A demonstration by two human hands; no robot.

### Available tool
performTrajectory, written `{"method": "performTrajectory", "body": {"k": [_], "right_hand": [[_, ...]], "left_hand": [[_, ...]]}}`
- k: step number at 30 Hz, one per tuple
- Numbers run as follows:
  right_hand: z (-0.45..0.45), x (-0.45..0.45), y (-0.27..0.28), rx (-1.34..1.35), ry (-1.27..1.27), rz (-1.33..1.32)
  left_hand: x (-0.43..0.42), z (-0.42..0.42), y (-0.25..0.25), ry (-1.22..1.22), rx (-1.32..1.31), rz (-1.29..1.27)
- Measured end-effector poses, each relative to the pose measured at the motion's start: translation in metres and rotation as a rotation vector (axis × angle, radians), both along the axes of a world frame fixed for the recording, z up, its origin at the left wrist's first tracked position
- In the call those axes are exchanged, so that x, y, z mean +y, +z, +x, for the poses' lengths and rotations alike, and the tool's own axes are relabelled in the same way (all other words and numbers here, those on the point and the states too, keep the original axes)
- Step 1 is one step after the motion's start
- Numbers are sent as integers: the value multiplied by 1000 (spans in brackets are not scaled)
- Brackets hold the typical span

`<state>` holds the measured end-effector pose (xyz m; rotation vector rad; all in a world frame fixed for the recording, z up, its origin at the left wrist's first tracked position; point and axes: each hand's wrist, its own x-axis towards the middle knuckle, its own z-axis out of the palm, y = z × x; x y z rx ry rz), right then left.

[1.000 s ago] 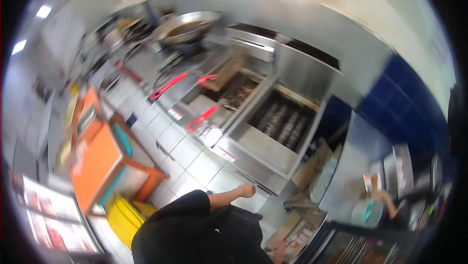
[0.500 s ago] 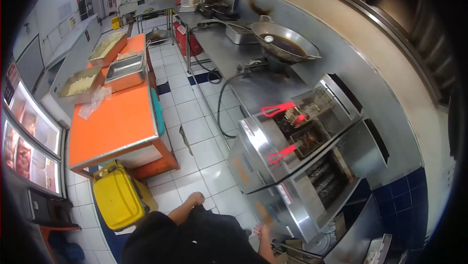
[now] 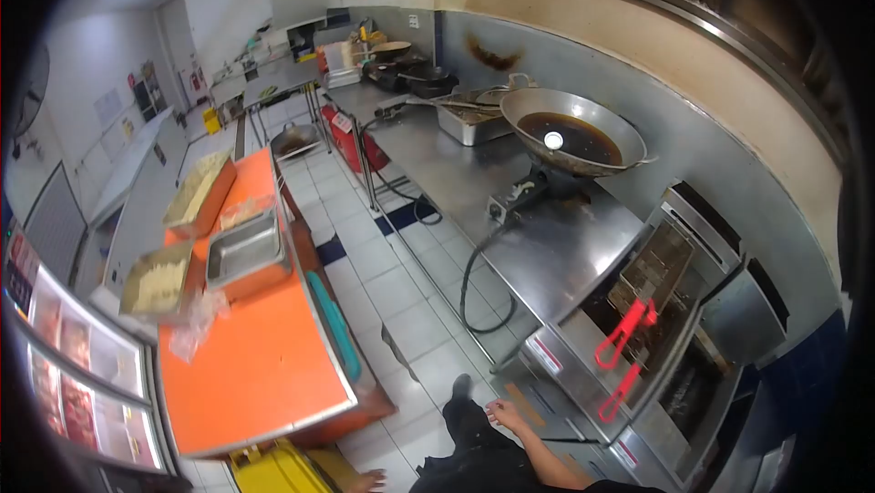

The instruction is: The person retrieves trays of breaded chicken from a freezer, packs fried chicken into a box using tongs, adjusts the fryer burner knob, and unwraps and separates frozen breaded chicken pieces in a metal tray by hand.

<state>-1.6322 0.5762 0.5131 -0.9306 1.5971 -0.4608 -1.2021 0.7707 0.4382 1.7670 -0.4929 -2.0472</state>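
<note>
Low in the head view, my left hand [image 3: 366, 481] shows only in part at the bottom edge, beside the yellow bin [image 3: 283, 469]; its fingers look apart and hold nothing visible. My right hand [image 3: 503, 414] hangs in front of the fryer [image 3: 583, 411], its fingers loosely apart with nothing seen in them. Fryer baskets with red handles [image 3: 623, 336] rest at the fryer, right of my right hand. Farther up, a large wok [image 3: 629, 139] of dark liquid sits on a burner.
An orange table [image 3: 264, 365] at the left bears a steel tray [image 3: 244, 256], containers of pale food [image 3: 157, 285] and a plastic bag [image 3: 197, 327]. A steel counter [image 3: 437, 179] runs along the wall. A black hose [image 3: 468, 285] loops beside it. A lit display fridge [image 3: 87, 347] stands far left.
The view has swung left and moved forward along the aisle. The orange table and wok appear nearer. My left hand has dropped to the bottom edge; my right hand now hangs before the fryer.
</note>
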Motion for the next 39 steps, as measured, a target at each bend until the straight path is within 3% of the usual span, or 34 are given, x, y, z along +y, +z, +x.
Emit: {"method": "performTrajectory", "body": {"k": [2, 3, 4, 5, 6, 7, 8, 10, 11, 12, 14, 15, 16, 17, 18, 20, 21, 24, 25, 27, 28, 30, 34, 39], "right_hand": [[8, -59, -4, -67, -36, -51], [12, -81, -7, -121, -59, -90], [14, -112, -7, -139, -58, -72], [12, -146, -4, -132, -22, -194], [7, -178, 0, -122, 9, -307], [-3, -216, -8, -195, 45, -491], [0, -258, 34, -24, -131, -421], [-14, -332, 126, 327, -304, -837], [-33, -367, 160, 184, -437, -850], [-45, -392, 224, 403, -460, -966], [-83, -447, 282, 475, -655, -1174], [-97, -468, 315, 580, -701, -1225], [-108, -486, 345, 718, -730, -1131], [-130, -510, 357, 870, -625, -1200], [-148, -529, 367, 1026, -510, -1248], [-164, -554, 378, 1067, -308, -1057], [-168, -563, 378, 1012, -260, -945], [-169, -588, 367, 1063, -263, -913], [-166, -591, 366, 1022, -316, -905], [-160, -595, 365, 997, -405, -884], [-156, -597, 364, 1035, -436, -861], [-134, -597, 372, 1029, -494, -781], [-118, -611, 371, 968, -547, -786], [-105, -636, 369, 1006, -529, -789]], "left_hand": [[-70, -46, -28, -13, -165, 21], [-112, -91, 4, 182, -288, -106], [-146, -104, -23, 115, -325, -237], [-180, -110, -59, -115, -487, -467], [-219, -119, -27, -146, -304, -470], [-252, -113, -15, -229, -337, -638], [-282, -106, -12, -312, -361, -812], [-339, -80, -24, -145, -246, -402], [-356, -66, -30, 91, -74, -352], [-374, -55, -34, 325, 91, -295], [-417, -39, -9, 247, -304, -206], [-430, -23, -20, 223, -298, -205], [-433, 2, -58, 42, -359, -242], [-445, 16, -77, -142, -416, -279], [-466, 17, -73, -178, -407, -273], [-492, 20, -59, -147, -396, 183], [-511, 31, -55, -183, -402, 183], [-577, 54, -94, -1259, -807, -713], [-597, 53, -103, -1267, -796, -727], [-644, 58, -114, -678, -631, -578], [-672, 60, -108, -705, -621, -589], [-725, 53, -82, -343, -233, -35], [-817, 38, -48, -341, -341, -295], [-866, 16, -30, -328, -304, -371]]}}
